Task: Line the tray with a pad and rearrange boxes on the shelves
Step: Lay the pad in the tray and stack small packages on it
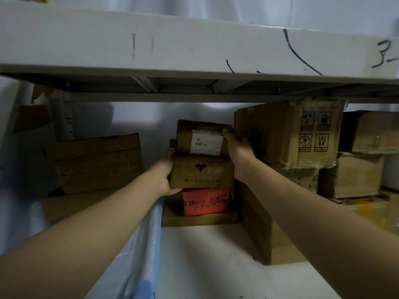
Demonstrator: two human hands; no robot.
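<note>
**Q:** Head view — what stands in the middle of the shelf (205, 244)?

**A:** A stack of boxes toward the back of the shelf. From the bottom: a flat box (198, 219), a red box (205, 201), a brown box (201, 172) with a dark heart-shaped mark, and on top a labelled box (200, 138) bearing a white barcode sticker.

**Q:** How do the hands sit on the stack?

**A:** The left hand (165, 173) grips the left side of the brown box, fingers curled under its lower left edge, the thumb up toward the lower left corner of the labelled box. The right hand (237, 147) grips the right end of the labelled box, thumb at its upper right corner; the fingers go round the far side and are hidden. Both forearms reach in from the near edge.

**Q:** What lies to the right of the stack?

**A:** A large carton (289, 134) with handling symbols, just beside the right hand, resting on other boxes. A long box (257, 221) runs along the shelf toward the near edge. Further cartons (358, 175) are stacked at the right end.

**Q:** And to the left?

**A:** Flat cartons (95, 162) piled at the back left. A pad (142, 244), pale with a blue edge, runs from the near edge toward the stack, under the left forearm.

**Q:** Above?

**A:** The upper shelf (194, 46), its white front edge marked with dark pen strokes.
</note>
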